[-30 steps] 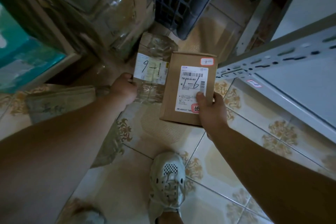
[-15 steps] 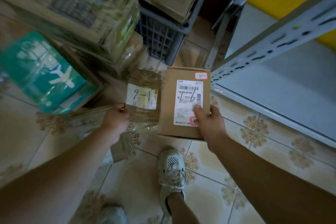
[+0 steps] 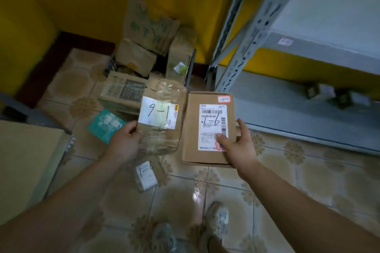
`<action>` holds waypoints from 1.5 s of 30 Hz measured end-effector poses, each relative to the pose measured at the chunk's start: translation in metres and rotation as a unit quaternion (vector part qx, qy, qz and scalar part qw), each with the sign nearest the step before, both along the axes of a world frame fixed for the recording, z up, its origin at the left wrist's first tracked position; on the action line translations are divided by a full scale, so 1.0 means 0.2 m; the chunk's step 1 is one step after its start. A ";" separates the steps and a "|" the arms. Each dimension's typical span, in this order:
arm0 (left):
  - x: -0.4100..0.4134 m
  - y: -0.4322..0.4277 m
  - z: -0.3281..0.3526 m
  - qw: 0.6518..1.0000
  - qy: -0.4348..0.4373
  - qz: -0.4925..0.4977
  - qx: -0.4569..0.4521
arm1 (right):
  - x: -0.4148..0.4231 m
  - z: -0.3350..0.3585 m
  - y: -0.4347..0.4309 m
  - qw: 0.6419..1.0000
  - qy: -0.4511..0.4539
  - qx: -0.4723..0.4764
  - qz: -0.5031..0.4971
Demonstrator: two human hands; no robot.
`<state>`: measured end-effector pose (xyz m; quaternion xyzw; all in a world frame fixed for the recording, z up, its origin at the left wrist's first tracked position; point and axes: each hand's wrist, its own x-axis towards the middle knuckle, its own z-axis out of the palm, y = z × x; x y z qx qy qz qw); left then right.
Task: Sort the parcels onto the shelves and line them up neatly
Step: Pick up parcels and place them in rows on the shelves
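Observation:
My left hand (image 3: 123, 144) grips a tape-wrapped brown parcel (image 3: 164, 129) by its lower left edge; its white label reads 9-1. My right hand (image 3: 236, 144) holds a flat cardboard parcel (image 3: 207, 129) marked 1-6, thumb on the label, fingers round the right edge. Both parcels hang side by side above the tiled floor. Another small parcel labelled 1-6 (image 3: 147, 174) lies on the floor below them. The grey metal shelf unit (image 3: 287, 109) stands to the right, with small parcels (image 3: 329, 92) far back on its lowest shelf.
A heap of cardboard boxes (image 3: 148, 47) and a dark crate sit against the yellow wall ahead. A teal box (image 3: 104, 124) lies on the floor at left. A large cardboard box (image 3: 26, 154) fills the left edge. My shoes (image 3: 216, 217) stand on the tiles below.
The view has swung upward and away from the pile at left; wall and shelf now show. Both hands have lifted the two parcels, still side by side, and a small floor parcel has come into sight.

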<state>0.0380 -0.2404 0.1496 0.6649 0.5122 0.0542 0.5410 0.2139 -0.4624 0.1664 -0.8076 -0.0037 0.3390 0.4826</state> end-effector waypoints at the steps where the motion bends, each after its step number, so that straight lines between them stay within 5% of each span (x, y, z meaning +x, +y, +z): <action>1: -0.02 -0.02 0.13 0.999 0.009 -0.016 0.031 | -0.02 0.11 -0.04 1.000 -0.009 0.007 -0.003; 5: -0.03 -0.16 0.59 0.994 -0.027 -0.045 0.093 | -0.04 0.49 -0.23 0.997 -0.025 0.063 -0.036; 9: 0.04 -0.38 0.96 0.987 -0.132 -0.060 0.065 | -0.01 0.81 -0.49 0.990 -0.056 0.107 -0.067; 19: 0.46 -1.36 1.44 0.952 -0.262 -0.147 0.059 | 0.15 1.36 -1.55 0.963 -0.171 0.141 -0.154; 29: 1.00 -2.27 1.63 0.918 -0.322 -0.231 0.011 | 0.35 1.63 -2.56 0.926 -0.255 0.109 -0.257; 45: 2.25 -2.99 1.46 0.884 -0.313 -0.344 -0.050 | 1.23 1.53 -3.29 0.891 -0.244 0.065 -0.377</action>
